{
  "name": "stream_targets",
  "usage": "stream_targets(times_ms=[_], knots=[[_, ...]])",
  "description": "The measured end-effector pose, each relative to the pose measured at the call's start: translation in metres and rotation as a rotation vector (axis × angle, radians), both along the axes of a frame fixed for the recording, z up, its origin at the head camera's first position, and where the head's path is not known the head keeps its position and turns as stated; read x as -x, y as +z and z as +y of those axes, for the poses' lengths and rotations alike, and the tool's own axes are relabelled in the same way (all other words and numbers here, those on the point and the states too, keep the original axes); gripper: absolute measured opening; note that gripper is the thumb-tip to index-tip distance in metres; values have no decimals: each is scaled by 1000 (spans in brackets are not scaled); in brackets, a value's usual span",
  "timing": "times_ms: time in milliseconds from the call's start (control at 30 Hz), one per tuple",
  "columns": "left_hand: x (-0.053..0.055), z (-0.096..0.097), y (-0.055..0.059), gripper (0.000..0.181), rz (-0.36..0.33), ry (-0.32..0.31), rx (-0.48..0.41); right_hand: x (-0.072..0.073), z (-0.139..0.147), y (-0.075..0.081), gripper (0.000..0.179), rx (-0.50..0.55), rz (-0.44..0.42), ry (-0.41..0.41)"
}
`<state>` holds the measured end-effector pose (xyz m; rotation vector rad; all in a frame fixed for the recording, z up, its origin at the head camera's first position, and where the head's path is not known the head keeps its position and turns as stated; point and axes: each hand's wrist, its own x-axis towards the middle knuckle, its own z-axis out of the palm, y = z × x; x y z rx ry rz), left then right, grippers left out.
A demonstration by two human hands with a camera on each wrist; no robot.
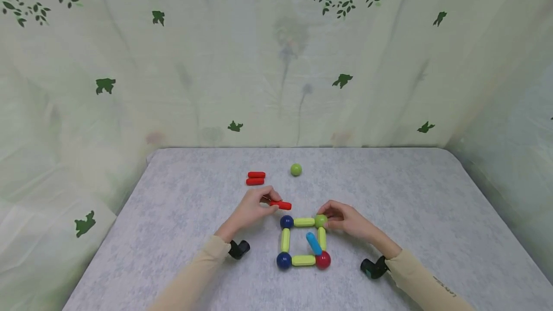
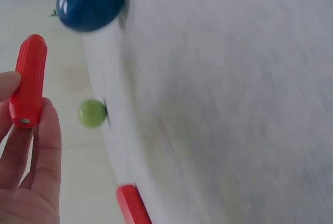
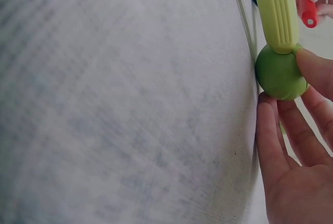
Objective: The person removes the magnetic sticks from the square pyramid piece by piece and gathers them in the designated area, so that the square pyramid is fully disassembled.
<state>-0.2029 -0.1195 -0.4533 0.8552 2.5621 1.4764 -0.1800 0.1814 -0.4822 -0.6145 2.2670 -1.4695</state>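
My left hand (image 1: 255, 208) pinches a red magnetic rod (image 2: 30, 81) between thumb and fingers, above the table near the frame's far-left corner. The rod's end shows a small metal spot. My right hand (image 1: 349, 220) holds the green ball (image 3: 281, 73) at the far-right corner, thumb and fingers around it. Four-sided, the frame has yellow-green rods (image 1: 304, 222) joining that ball, a dark blue ball (image 1: 287, 221) at far left, another blue ball (image 1: 283, 260) at near left, and a red ball (image 1: 323, 260) at near right. A light blue rod (image 1: 313, 244) slants from the red ball.
Two red rods (image 1: 255, 181) lie side by side farther back on the grey table (image 1: 181, 196). A loose green ball (image 1: 295, 170) sits to their right. Behind the table hangs a pale curtain (image 1: 259, 61) with leaf prints.
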Motion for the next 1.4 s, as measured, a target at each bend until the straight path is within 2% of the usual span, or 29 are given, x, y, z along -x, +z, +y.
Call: stream_targets(times_ms=[233, 333, 467, 800, 1133, 1267, 1400], knots=[[12, -26, -4, 17, -11, 146, 22, -1, 0, 0, 21, 10, 4, 7], [17, -35, -5, 18, -5, 209, 57, -2, 0, 1, 21, 12, 0, 8], [23, -42, -5, 17, 4, 255, 94, -2, 0, 2, 21, 15, -6, 6], [41, -49, -12, 16, 40, 300, 153, -2, 0, 3, 21, 11, 23, 13], [46, -44, -10, 16, 48, 342, 298, -3, -1, 5, 21, 26, 18, 15], [47, -45, -8, 16, 58, 334, 303, -4, -1, 6, 22, 26, 20, 16], [44, -46, -7, 15, 53, 315, 263, -4, 0, 6, 21, 22, 22, 20]])
